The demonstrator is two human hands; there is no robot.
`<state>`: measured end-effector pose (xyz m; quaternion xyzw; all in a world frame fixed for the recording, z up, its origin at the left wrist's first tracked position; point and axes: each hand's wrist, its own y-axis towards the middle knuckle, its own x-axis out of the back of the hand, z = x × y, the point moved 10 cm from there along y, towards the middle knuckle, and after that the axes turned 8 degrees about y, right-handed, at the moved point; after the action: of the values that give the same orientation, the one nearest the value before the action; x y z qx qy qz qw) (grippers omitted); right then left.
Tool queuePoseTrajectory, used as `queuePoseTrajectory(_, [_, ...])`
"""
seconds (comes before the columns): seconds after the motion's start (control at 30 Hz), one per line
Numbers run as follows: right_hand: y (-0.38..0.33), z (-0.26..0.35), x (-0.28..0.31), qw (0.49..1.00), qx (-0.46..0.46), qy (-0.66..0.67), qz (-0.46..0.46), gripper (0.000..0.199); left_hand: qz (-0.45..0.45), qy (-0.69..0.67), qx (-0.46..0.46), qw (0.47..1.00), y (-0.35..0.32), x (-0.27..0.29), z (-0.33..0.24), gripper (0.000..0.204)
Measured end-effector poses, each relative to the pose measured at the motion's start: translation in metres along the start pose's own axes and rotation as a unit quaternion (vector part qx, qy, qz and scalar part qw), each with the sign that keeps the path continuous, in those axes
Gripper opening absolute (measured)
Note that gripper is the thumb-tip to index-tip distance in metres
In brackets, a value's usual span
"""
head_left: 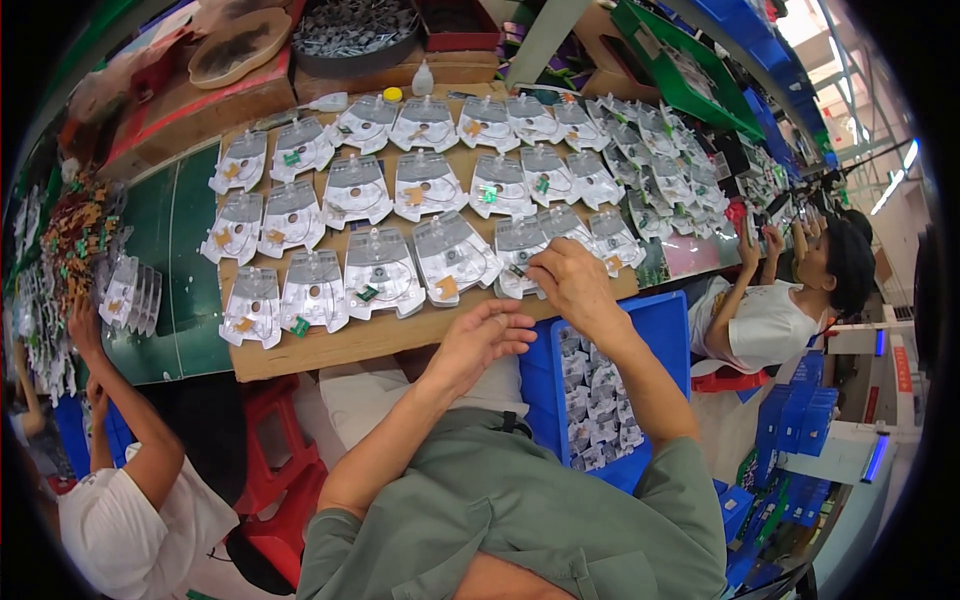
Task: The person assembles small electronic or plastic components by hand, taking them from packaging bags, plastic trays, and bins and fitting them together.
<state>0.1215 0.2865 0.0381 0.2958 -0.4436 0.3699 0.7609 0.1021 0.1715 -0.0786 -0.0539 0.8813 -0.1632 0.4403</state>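
Observation:
Rows of silver-grey plastic housings (375,268) lie on a brown board (300,358) before me. Many carry a small orange or green circuit board. My right hand (577,285) is over the front row at the right, thumb and fingers pinched at the edge of one housing (517,238). Whatever sits between those fingertips is too small to make out. A dark little piece shows on that housing beside them. Just left of it, my left hand (482,345) hovers at the board's front edge, fingers stretched out and holding nothing.
A blue bin (675,335) of similar parts stands by my right forearm. More housings are heaped (665,165) at the right. Behind the board are a white squeeze bottle (422,78), a yellow cap (392,94) and a tub of metal pieces (355,55). Co-workers sit on both sides.

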Motion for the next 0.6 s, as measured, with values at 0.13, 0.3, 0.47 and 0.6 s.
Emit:
queuePoseTrajectory(0.13, [0.0,-0.002,0.003,1.0,0.0,-0.017,0.005,0.012,0.0,0.004,0.0,1.0,0.002,-0.002,0.0,0.032])
queuePoseTrajectory(0.3, [0.001,-0.005,-0.002,0.999,-0.013,-0.019,0.032,0.015,0.008,0.0,-0.004,1.0,0.004,-0.001,0.002,0.032])
queuePoseTrajectory(0.47, [0.004,0.006,0.008,1.0,-0.007,-0.015,0.009,0.015,0.001,-0.001,-0.009,1.0,0.0,0.001,0.0,0.031])
queuePoseTrajectory(0.6, [0.009,0.031,0.029,1.0,0.005,0.009,-0.027,0.014,-0.002,0.01,-0.008,1.0,-0.014,0.001,-0.006,0.029])
